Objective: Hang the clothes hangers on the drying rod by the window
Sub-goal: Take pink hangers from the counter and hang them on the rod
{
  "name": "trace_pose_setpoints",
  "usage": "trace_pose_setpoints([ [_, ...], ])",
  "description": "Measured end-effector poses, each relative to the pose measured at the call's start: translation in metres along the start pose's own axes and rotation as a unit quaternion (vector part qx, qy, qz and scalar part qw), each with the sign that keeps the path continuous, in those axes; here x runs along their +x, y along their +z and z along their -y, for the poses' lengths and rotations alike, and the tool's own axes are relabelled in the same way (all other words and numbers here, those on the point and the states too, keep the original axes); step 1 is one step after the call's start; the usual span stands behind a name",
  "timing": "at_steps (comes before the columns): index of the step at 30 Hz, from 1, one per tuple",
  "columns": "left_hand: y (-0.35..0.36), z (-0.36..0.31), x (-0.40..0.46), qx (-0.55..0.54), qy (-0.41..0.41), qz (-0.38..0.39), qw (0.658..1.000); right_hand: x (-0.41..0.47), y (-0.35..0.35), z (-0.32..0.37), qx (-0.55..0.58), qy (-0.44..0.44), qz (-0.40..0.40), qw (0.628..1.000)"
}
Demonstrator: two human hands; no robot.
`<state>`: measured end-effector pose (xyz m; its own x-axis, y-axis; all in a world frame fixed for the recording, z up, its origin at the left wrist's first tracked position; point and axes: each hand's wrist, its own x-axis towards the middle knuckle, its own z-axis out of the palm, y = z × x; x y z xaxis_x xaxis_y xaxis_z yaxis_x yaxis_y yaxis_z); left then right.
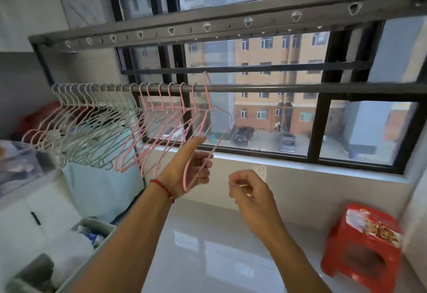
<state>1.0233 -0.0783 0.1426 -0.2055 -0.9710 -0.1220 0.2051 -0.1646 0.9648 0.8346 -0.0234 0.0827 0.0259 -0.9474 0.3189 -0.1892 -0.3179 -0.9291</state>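
Glossy floor tiles lie below the empty, loosely curled right hand [248,188], while the left hand [193,170] has its fingers clamped on a pink hanger [208,117] whose hook rides above the drying rod [265,88], so letting go early would likely drop it.

No readable text, labels, brands or numbers anywhere. Printed sheet on top of red stool [362,235] — colourful pattern only, too blurred to make out letters. Nothing legible on building facades [272,80] beyond the window, on parked cars [242,134] — plates too small — or on bin contents [92,235] at lower left.
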Motion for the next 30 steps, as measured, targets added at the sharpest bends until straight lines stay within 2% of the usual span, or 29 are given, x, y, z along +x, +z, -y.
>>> trace_pose_setpoints([
  [6,-0.022,-0.016,0.036,0.017,-0.014,0.011,1.0,0.011,0.018,-0.009,-0.01,0.008,-0.004,1.0],
  [15,-0.038,-0.006,0.062,0.015,-0.047,0.017,0.999,0.009,0.015,-0.033,-0.041,0.028,-0.005,0.999],
  [22,-0.05,0.003,0.066,0.049,-0.075,-0.006,0.996,0.006,0.003,-0.045,-0.049,0.037,-0.01,0.998],
  [26,-0.043,0.001,0.057,0.081,-0.057,-0.067,0.993,0.004,-0.008,-0.054,-0.038,0.045,-0.016,0.998],
  [28,-0.032,-0.003,0.043,0.181,-0.023,-0.133,0.974,0.003,-0.017,-0.059,-0.032,0.05,-0.012,0.998],
  [29,-0.023,-0.004,0.032,0.264,0.01,-0.175,0.948,0.003,-0.023,-0.062,-0.03,0.052,-0.01,0.998],
  [30,-0.012,-0.004,0.019,0.354,0.056,-0.219,0.908,0.003,-0.03,-0.066,-0.027,0.054,-0.007,0.998],
])
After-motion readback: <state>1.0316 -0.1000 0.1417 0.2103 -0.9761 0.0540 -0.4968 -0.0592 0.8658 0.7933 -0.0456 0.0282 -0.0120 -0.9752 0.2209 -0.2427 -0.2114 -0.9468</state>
